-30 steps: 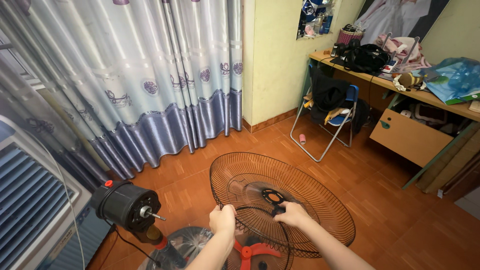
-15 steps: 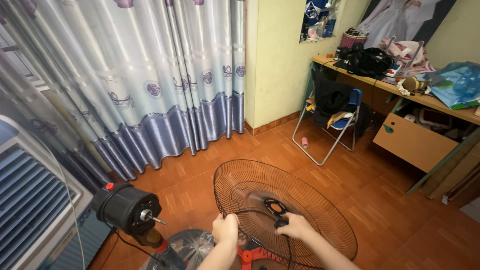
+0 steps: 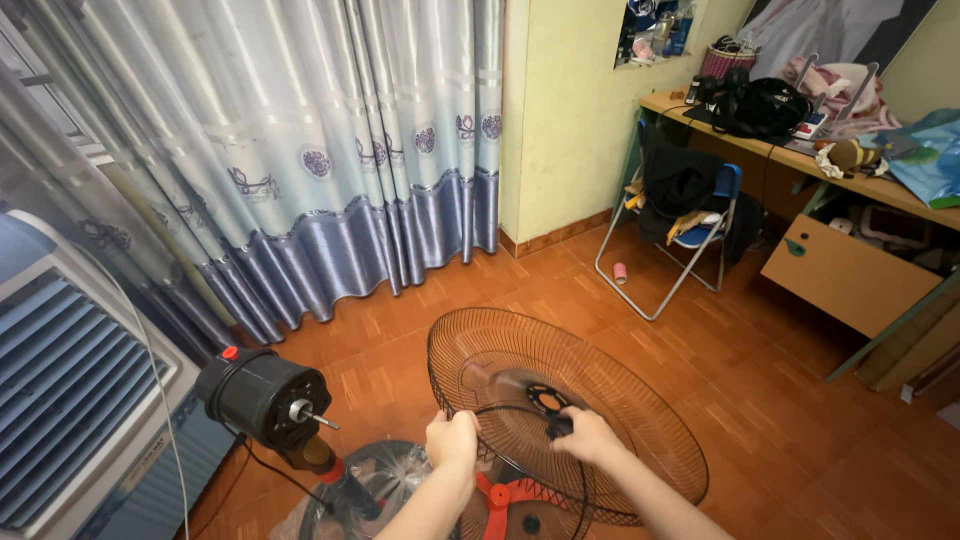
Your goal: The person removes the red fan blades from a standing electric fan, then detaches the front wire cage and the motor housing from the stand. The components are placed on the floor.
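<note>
Above floor | fan guard (image 3: 600,400) tilted, dished side up | hands: left hand (image 3: 452,437) grips rim, right hand (image 3: 588,435) grips hub

Two bare forearms enter from the bottom edge. No sleeves in view on either arm; cuffs, if any, lie out of frame. Left hand (image 3: 452,440): bare, no glove, no ring or band that can be made out. No watch or bracelet at the left wrist. Right hand (image 3: 588,436): also bare, no glove, nothing seen on its fingers at this size. Right wrist plain, no strap. Both forearms slim and smooth, no marks, tape or plasters visible. Nails too small to judge. The left forearm shows a shorter length than the right, which runs out at the lower right of the bottom edge. No other part of the body shows.
</note>
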